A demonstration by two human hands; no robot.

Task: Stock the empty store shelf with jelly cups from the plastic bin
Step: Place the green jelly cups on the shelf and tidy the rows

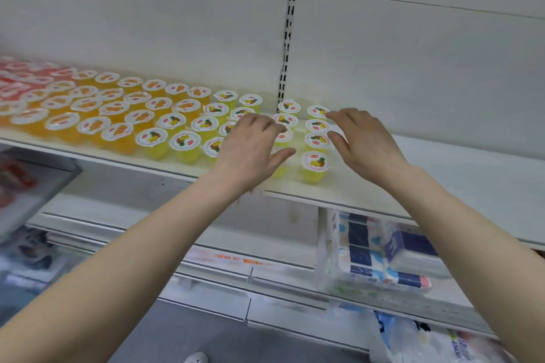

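Yellow jelly cups [315,165] are set in rows on the white shelf [442,186], right of orange cups [88,106] and red cups [14,82]. The left hand [253,147] is spread palm-down over them, nothing gripped. The right hand [362,141] is held loosely spread, just beside the rightmost column. Tissue packs [383,253] are seen on the shelf below.

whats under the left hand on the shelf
Yellow jelly cups sit under the left hand on the shelf. One lid peeks out beside it, and another cup's yellow side shows below it. The hand covers the rest, so their count and any contact cannot be told.
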